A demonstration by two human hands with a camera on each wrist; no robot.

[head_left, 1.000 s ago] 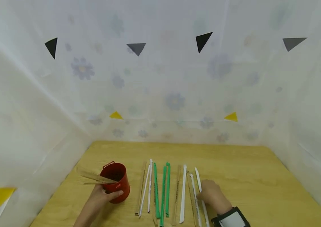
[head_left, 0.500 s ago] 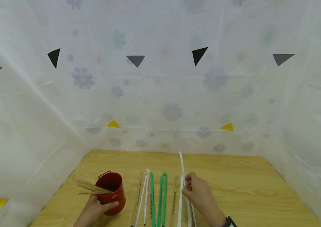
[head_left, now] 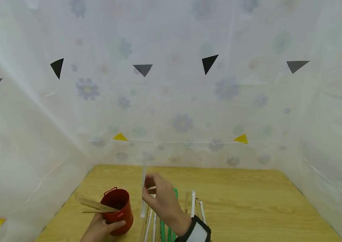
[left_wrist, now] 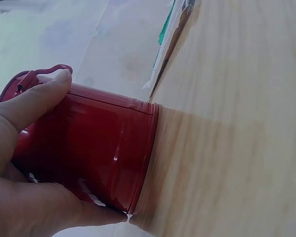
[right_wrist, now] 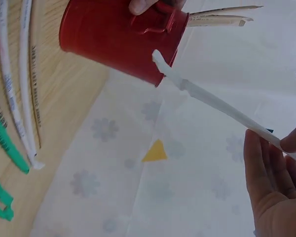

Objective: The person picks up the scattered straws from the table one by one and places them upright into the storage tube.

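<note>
A small red metal bucket with side handles stands at the left of the table. My left hand grips its body, thumb in front. Brown paper-wrapped sticks lean out over its left rim. To the right of the bucket, my right hand pinches a white paper-wrapped straw between thumb and fingers. The straw is held nearly upright in the head view. In the right wrist view its bent lower end overlaps the bucket near the rim.
Beside the bucket lies a row of wrapped straws: green ones, white ones and brown paper ones. My right forearm hides part of the row. White sheeting with triangle stickers encloses the wooden table.
My right hand took the white straw from the right end of the row, lifted it and carried it left to near the bucket. My left hand stays on the bucket. The head view has tilted up.
</note>
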